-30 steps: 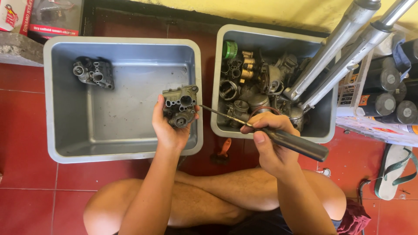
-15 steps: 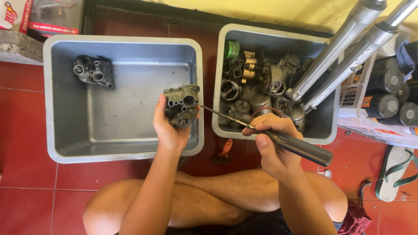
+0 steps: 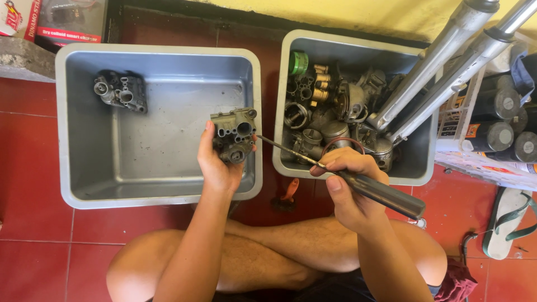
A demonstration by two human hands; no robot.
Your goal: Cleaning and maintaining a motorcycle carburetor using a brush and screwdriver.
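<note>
Head view, single frame, looking down on a person seated cross-legged on red floor tiles [image 3: 33,168].

Item 1: carburettor body [image 3: 235,134], cast grey metal, dull and grimy, blocky with round bores on its upper face. Held in the left hand [image 3: 217,162], fingers wrapped closed around its lower half, above the right edge of the left tub [image 3: 84,196].

Item 2: screwdriver [image 3: 358,184], thin steel shaft, dark smooth handle. Gripped in the right hand [image 3: 349,184], fist closed about the handle where it joins the shaft. Long axis runs from lower right up to upper left; the tip meets or nearly meets the right side of the carburettor body (contact too fine to confirm). The body thus lies up and to the left of the right hand, and the left hand is the one on it.

Item 3: left tub, grey plastic, rectangular, rounded corners; holds a second casting [image 3: 120,92] in its far left corner.

Item 4: right tub [image 3: 414,173], same make, heaped with mixed metal parts, brass fittings and a green cap [image 3: 298,62]. Two bright fork tubes [image 3: 436,67] lean out of it toward the upper right.

Item 5: sandal [image 3: 506,221] at right, on the tiles.
</note>
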